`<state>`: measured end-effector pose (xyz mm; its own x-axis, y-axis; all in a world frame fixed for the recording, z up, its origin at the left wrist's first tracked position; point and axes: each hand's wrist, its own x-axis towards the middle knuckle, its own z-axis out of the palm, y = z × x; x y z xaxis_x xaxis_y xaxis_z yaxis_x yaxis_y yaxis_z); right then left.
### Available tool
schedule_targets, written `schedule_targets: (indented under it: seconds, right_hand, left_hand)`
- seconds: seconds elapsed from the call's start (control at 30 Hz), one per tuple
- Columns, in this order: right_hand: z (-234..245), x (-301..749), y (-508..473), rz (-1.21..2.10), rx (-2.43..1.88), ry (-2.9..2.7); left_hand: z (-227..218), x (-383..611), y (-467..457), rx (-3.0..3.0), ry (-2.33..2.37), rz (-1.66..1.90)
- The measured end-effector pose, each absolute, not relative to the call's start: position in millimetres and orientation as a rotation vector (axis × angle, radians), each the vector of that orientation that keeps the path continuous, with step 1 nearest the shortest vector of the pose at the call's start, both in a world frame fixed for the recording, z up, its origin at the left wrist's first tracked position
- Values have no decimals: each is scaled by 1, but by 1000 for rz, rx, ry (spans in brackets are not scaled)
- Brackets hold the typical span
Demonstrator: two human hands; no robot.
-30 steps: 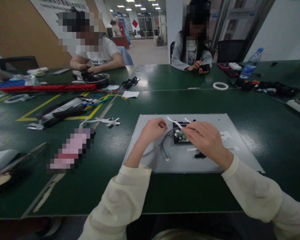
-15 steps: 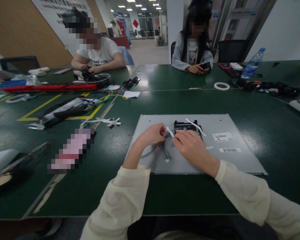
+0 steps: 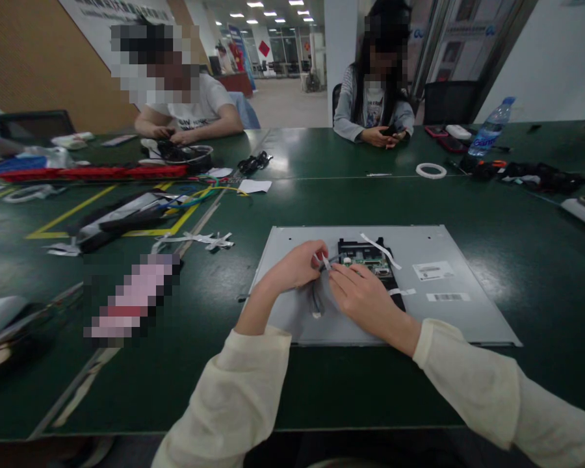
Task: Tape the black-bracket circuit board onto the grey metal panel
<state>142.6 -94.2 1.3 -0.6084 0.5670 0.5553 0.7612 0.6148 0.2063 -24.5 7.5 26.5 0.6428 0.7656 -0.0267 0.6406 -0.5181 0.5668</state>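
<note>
A grey metal panel (image 3: 433, 318) lies flat on the table in front of me, with a circuit board in a black frame (image 3: 365, 253) on its middle. Over the panel's left half, my left hand (image 3: 302, 265) is closed around a bunched grey cable (image 3: 318, 300), whose loose end hangs below the fingers. My right hand (image 3: 363, 296) pinches a short strip of white tape (image 3: 325, 262) against the cable, close to the left fingertips. Another white tape strip (image 3: 380, 250) crosses the black frame's top, and a further one sits at its right edge. The fingers partly hide the cable.
A phone (image 3: 134, 296) and scraps of tape (image 3: 209, 240) lie to my left, with wires and a black pouch (image 3: 117, 221) behind. A tape roll (image 3: 431, 170) and a water bottle (image 3: 492, 127) stand at the far right. Two people sit across the table.
My right hand has moved slightly left, bringing the white tape onto the cable by my left fingers. More of the circuit board now shows. The cable's hanging end has shifted left.
</note>
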Motion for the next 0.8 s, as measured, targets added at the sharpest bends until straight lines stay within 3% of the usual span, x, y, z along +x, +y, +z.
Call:
schedule_targets:
  seconds: [0.23,0.5,0.8]
  right_hand:
    - [17,157,-93,-705,-1126,-2216]
    - [8,145,-93,-691,-1121,-2302]
    - [6,143,-92,-700,-1159,-2298]
  left_hand:
    - [31,-26,6,2211,1198,336]
    - [40,-21,9,2259,1305,677]
    - [40,-19,-5,2306,1414,173]
